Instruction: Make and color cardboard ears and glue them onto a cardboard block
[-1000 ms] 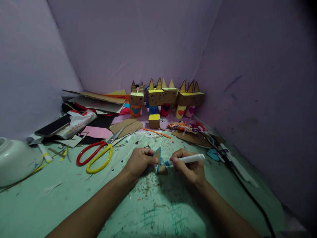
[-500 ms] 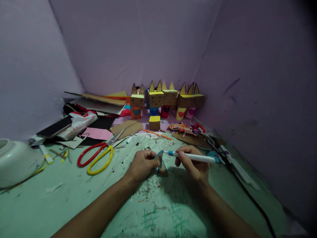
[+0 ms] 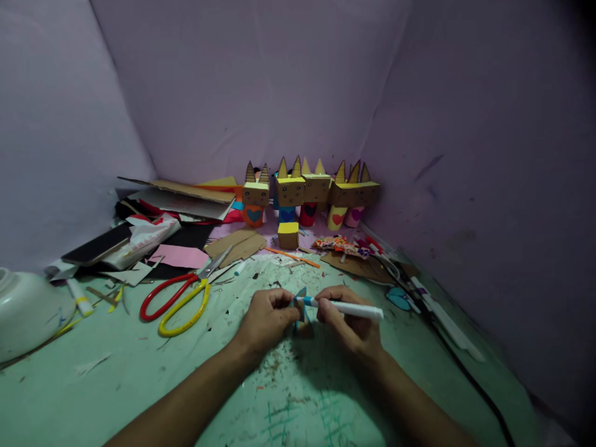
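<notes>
Nearer the viewer than the small yellow-topped box [image 3: 288,238] on the counter [image 3: 116,391], the left hand [image 3: 266,318] pinches a blue-edged cardboard piece [image 3: 302,309] between thumb and fingers, while the right hand [image 3: 352,323], curled round a white marker [image 3: 356,310], points its tip at that piece, contact unclear.

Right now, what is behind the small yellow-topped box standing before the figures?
Behind the box stands a blue-bodied figure, its cardboard head showing above. The figure's base is covered by the box.
</notes>
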`<state>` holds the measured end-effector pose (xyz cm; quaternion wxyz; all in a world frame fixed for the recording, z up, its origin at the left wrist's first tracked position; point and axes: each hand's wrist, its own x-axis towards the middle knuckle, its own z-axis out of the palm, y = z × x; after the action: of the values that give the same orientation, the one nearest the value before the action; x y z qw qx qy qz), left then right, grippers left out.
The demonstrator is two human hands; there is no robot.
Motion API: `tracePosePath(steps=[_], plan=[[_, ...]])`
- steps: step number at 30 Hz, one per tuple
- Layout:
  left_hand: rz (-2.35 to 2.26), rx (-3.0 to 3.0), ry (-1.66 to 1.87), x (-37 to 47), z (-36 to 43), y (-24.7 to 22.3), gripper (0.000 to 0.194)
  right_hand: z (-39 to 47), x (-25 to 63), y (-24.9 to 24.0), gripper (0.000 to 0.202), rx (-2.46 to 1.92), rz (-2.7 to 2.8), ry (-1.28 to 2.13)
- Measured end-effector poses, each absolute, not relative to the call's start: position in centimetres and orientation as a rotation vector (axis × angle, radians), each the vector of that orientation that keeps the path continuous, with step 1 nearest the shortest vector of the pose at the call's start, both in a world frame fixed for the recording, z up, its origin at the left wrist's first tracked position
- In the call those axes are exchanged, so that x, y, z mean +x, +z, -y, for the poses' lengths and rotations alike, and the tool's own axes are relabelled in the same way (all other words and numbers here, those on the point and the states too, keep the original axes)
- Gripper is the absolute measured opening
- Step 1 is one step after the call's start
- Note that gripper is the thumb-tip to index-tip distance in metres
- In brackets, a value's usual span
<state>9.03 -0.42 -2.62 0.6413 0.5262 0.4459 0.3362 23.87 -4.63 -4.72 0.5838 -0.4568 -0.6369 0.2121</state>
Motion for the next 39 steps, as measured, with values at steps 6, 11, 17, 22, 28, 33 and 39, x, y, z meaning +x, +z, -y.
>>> tracePosePath(steps=[6, 11, 17, 22, 28, 33, 39], plan=[[-1.003, 1.185, 0.762, 8.9, 0.4, -2.7, 0.011, 4.7, 23.5, -4.4, 0.014, -1.116, 1.291, 0.504], [-1.003, 1.167, 0.766, 8.9, 0.3, -2.9, 0.012, 4.7, 23.4, -4.2, 0.015, -1.150, 1.198, 0.502], [-0.992, 1.138, 0.751, 8.9, 0.1, -3.2, 0.014, 4.6, 23.7, -3.9, 0.014, -1.160, 1.120, 0.482], [-1.011, 1.119, 0.744, 8.8, 0.2, -3.1, 0.011, 4.8, 23.2, -3.9, 0.014, -1.127, 1.128, 0.532], [-0.990, 1.121, 0.762, 8.8, 0.3, -3.2, 0.013, 4.5, 23.5, -3.9, 0.013, -1.149, 1.075, 0.522], [-0.998, 1.109, 0.746, 8.8, 0.2, -3.2, 0.012, 4.6, 23.5, -3.7, 0.014, -1.117, 1.066, 0.569], [-0.993, 1.113, 0.759, 8.8, 0.2, -3.1, 0.012, 4.5, 23.4, -3.9, 0.015, -1.157, 1.084, 0.557]])
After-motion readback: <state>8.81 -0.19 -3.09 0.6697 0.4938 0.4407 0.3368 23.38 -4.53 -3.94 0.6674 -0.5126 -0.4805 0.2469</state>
